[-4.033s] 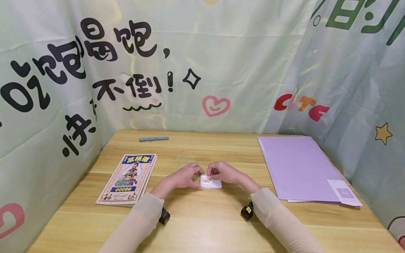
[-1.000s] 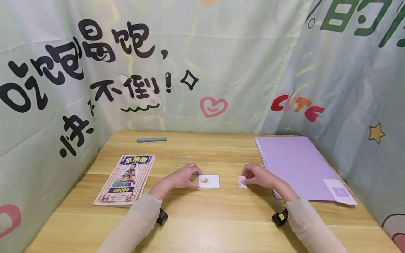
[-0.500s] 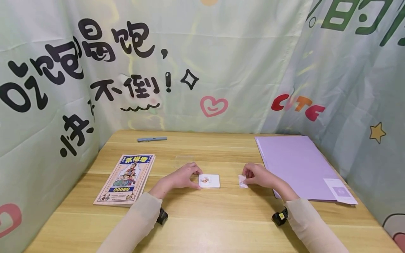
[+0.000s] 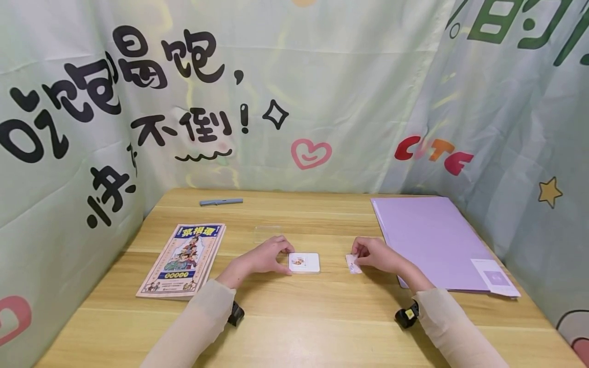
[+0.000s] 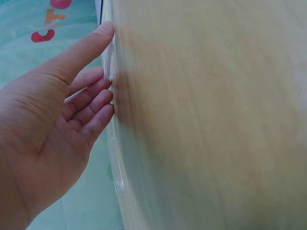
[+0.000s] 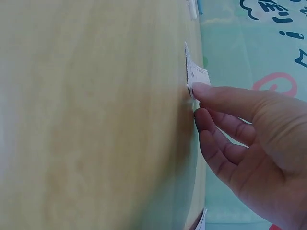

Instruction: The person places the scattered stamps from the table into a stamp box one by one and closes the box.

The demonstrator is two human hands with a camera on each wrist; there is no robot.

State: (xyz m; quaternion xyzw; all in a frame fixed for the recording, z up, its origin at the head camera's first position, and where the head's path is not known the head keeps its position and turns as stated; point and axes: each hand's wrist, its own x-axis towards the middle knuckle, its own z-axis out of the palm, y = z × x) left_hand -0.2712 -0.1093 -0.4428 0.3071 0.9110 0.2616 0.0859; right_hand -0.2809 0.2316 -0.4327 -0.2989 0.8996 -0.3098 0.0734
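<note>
A small shallow box [image 4: 310,263] of clear plastic and white card lies flat mid-table, a printed piece with a coloured picture [image 4: 298,262] on top at its left. At its left end my left hand [image 4: 263,256] holds it, thumb at the near corner and a finger at the far corner. The left wrist view shows the box edge-on, with the thumb on its side. To the right, my right hand [image 4: 376,254] pinches a small pale printed paper piece [image 4: 352,264] between thumb and finger, low over the table. In the right wrist view this paper piece [image 6: 197,72] looks bent.
A clear plastic lid [image 4: 268,233] lies behind the left hand. A pink booklet [image 4: 184,263] is at the left and a blue-grey pen [image 4: 221,202] at the back. Purple folders [image 4: 432,240] with a white label [image 4: 495,277] are at the right. A printed curtain [image 4: 294,92] encloses the table.
Since four seconds ago, my right hand has moved right, away from the box, with a paper piece in its fingers. The left hand keeps its place. The last second shows barely any movement.
</note>
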